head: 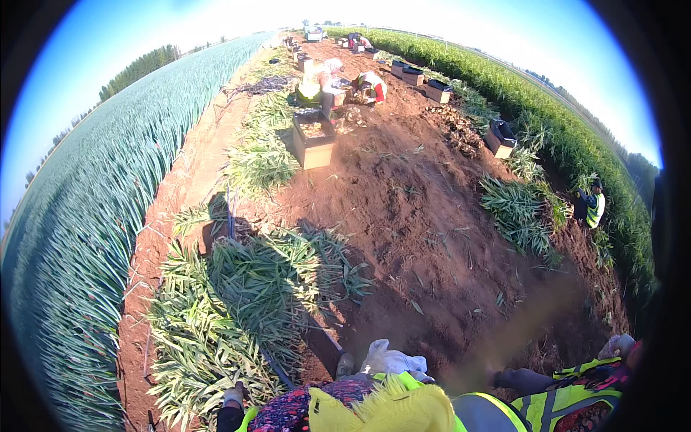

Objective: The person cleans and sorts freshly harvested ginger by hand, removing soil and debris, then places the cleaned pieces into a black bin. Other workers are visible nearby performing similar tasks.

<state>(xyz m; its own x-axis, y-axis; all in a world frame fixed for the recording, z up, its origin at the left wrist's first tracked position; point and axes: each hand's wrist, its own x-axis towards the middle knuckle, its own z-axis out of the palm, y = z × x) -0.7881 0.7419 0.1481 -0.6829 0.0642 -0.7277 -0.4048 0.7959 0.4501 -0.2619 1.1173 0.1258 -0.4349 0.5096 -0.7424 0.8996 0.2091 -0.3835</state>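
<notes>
At the bottom left, my left hand (236, 396), in a greyish glove below a dark cuff, is beside a heap of cut leafy stalks (200, 329). Its fingers are too small to read. My right hand is out of view. A floral sleeve (324, 390), a yellow fringed cloth (383, 413) and a high-visibility vest (488, 410) fill the lower edge. Just beyond them are a shoe (345, 364) and a crumpled white plastic bag or sheet (391, 357). A brown motion blur (523, 318) rises beside a co-worker's grey sleeve (518, 380).
Co-workers bend ahead (370, 89) and at the right crop edge (594, 204). A lined carton (316, 154) stands among piled stalks; further cartons (437, 92) line the right. Dug rhizomes (459, 129) lie on reddish soil (399, 216). Onion-like plants (102, 227) border the left.
</notes>
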